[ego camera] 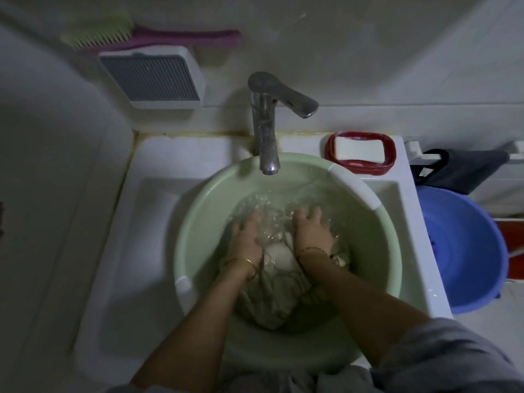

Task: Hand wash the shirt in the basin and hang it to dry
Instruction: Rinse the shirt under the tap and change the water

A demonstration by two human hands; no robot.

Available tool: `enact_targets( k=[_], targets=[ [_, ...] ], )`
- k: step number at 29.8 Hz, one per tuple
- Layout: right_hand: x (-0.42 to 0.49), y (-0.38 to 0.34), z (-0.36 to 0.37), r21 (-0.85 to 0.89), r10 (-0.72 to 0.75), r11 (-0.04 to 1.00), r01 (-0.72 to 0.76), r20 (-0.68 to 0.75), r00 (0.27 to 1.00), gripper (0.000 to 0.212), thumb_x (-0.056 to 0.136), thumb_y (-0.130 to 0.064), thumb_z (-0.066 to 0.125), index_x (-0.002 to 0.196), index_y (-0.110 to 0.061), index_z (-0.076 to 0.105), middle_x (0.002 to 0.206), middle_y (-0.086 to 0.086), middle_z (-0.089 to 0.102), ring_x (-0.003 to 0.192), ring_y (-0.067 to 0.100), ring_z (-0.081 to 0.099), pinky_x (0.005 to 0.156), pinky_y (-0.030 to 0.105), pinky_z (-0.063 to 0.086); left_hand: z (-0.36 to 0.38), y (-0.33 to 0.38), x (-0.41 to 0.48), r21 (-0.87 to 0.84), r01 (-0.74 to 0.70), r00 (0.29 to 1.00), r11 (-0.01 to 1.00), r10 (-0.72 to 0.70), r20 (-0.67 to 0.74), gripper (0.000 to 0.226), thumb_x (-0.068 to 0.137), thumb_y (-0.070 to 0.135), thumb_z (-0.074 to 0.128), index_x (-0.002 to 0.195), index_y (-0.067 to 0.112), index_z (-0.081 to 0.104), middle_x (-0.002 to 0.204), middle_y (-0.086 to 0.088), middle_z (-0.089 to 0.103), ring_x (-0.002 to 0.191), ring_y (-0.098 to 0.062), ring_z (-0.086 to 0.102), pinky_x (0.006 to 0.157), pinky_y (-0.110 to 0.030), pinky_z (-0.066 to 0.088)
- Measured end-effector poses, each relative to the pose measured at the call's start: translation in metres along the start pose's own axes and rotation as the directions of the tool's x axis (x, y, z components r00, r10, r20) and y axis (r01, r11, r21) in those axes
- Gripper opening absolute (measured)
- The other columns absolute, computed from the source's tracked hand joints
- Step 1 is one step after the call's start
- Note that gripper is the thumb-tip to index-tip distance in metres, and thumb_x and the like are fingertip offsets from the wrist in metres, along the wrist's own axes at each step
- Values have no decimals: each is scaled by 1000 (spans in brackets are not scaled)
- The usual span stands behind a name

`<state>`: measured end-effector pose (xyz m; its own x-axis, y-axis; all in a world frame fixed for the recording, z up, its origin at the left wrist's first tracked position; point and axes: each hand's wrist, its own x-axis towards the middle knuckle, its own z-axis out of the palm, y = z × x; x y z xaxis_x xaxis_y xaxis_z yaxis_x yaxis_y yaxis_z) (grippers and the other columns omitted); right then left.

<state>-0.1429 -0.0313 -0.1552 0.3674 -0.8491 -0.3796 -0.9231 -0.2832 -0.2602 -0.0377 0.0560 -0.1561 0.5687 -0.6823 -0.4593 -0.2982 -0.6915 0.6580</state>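
Note:
A pale green basin (198, 222) sits in the white sink, holding water. A light-coloured shirt (272, 296) lies bunched and soaked in it, mostly toward the near side. My left hand (246, 236) and my right hand (312, 231) are both in the water, pressing down on the shirt with fingers pointing away from me. The fingertips are blurred by rippling water, so whether they clutch fabric is unclear. A gold bangle circles my left wrist and a thin dark string bracelet my right.
A chrome tap (266, 123) overhangs the basin's far rim. A red soap dish (360, 151) with a white bar stands at the sink's back right. A blue bucket (467, 251) stands right of the sink. A brush (136, 38) and a white box (153, 78) hang on the wall.

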Motion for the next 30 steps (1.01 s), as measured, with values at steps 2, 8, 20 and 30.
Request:
enact_targets(
  k=[2, 8, 20, 30],
  targets=[
    [-9, -5, -2, 210, 56, 976, -62, 34, 998, 27, 96, -14, 39, 120, -19, 52, 126, 13, 42, 97, 35, 58, 85, 38, 48, -6, 11, 10, -724, 174, 984, 667, -146, 102, 37, 89, 2, 53, 124, 16, 55, 130, -15, 55, 95, -21, 61, 81, -25, 51],
    [-62, -32, -36, 389, -195, 888, 244, -161, 967, 37, 91, -50, 49, 87, -18, 67, 90, 3, 57, 75, 22, 57, 65, 32, 45, -15, 34, 1, -845, 455, 884, 281, -255, 391, 82, 74, 78, 44, 110, 8, 67, 113, -22, 66, 103, -33, 64, 100, -45, 43],
    [-10, -11, -54, 173, 8, 985, 0, -44, 999, 38, 94, -48, 41, 95, -17, 62, 103, 10, 62, 93, 30, 59, 74, 32, 44, -23, 56, -8, -176, 149, 987, 973, -136, 79, 34, 92, 26, 45, 84, 3, 67, 91, -17, 68, 86, -30, 62, 78, -34, 48],
    [-21, 6, -2, -425, -214, 859, 285, 207, 955, 69, 97, -54, 26, 148, -31, -13, 155, 12, -22, 136, 50, 12, 100, 58, 33, -13, 7, -24, 768, -264, 948, 583, 11, 317, 119, 65, 78, 56, 149, 25, -9, 157, -12, -10, 143, -35, 1, 114, -54, 9]
  ],
)
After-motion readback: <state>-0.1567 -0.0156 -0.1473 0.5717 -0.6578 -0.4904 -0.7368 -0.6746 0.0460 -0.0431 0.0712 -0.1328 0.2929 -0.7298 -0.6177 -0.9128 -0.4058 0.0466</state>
